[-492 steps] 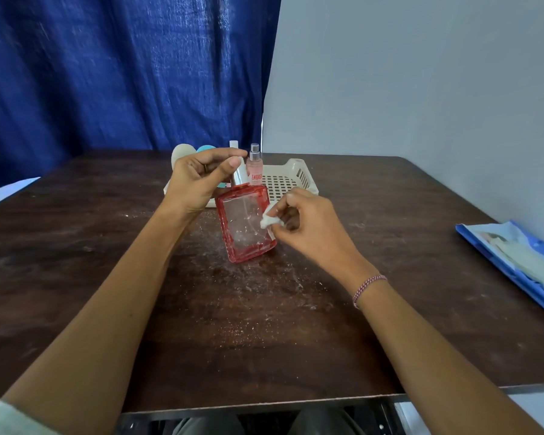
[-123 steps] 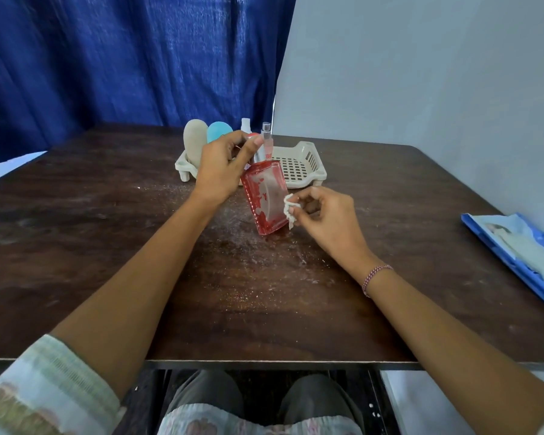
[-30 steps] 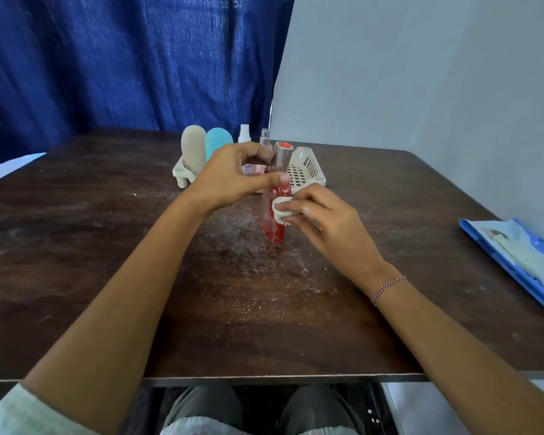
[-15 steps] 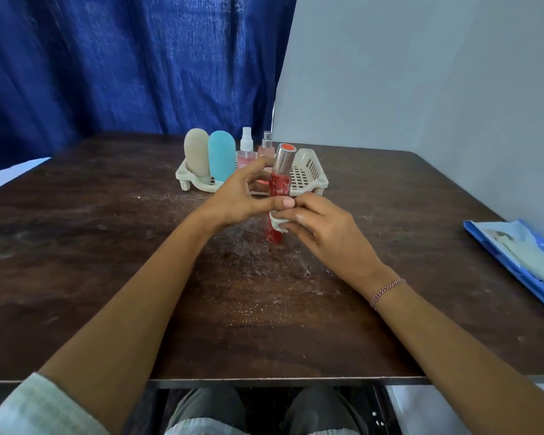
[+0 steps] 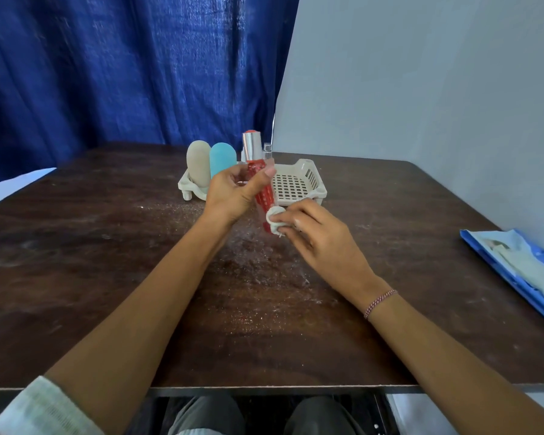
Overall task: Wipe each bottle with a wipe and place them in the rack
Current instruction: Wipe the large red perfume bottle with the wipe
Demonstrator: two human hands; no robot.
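While bottle (image 5: 265,196) is being gripped by left hand (image 5: 233,193), wipe (image 5: 274,219) is being drawn basewards.
Wipe being pinched by right hand (image 5: 314,235); racking pending.

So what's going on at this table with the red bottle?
A person sits at a dark wooden table, cleaning bottles. The left hand holds a red bottle roughly upright by its middle, while the right hand presses a small white wipe against its lower end. Behind them, a cream rack holds a beige bottle and a blue bottle. The red one is not yet in it.
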